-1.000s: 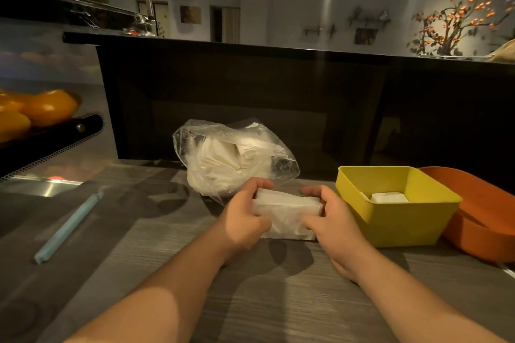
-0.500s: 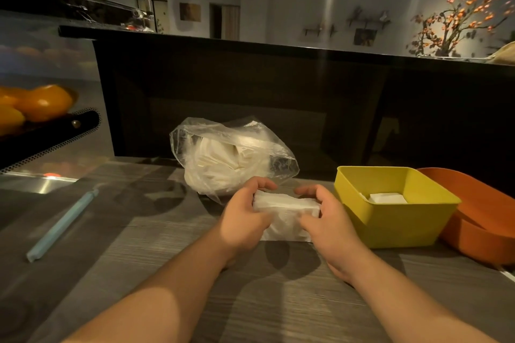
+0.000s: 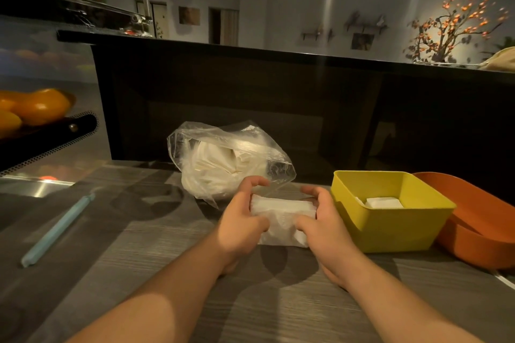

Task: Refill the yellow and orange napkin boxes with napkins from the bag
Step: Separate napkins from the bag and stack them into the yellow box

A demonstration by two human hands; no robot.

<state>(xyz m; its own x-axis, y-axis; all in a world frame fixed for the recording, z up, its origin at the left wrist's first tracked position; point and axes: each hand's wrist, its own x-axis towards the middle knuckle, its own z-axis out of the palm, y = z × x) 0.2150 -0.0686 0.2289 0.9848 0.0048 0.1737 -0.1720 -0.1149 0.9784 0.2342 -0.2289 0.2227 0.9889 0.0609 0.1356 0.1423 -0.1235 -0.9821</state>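
Observation:
A white stack of napkins (image 3: pixel 281 217) stands on the grey wooden table between my two hands. My left hand (image 3: pixel 239 221) grips its left end and my right hand (image 3: pixel 323 220) grips its right end, thumbs on the near face and fingers curled over the top. Behind the stack lies a clear plastic bag (image 3: pixel 225 161) full of white napkins. Just right of my right hand stands the yellow box (image 3: pixel 390 225) with a few napkins at its bottom. The orange box (image 3: pixel 479 220) sits to its right, partly cut off by the frame edge.
A light blue stick (image 3: pixel 57 230) lies on the table (image 3: pixel 156 259) at the left. Oranges (image 3: pixel 33 108) sit on a black tray at the far left. A dark counter wall (image 3: pixel 250 97) rises behind the bag.
Both hands have stayed on the napkin stack, shifting it slightly lower and right. My fingers have lifted a little above its top edge.

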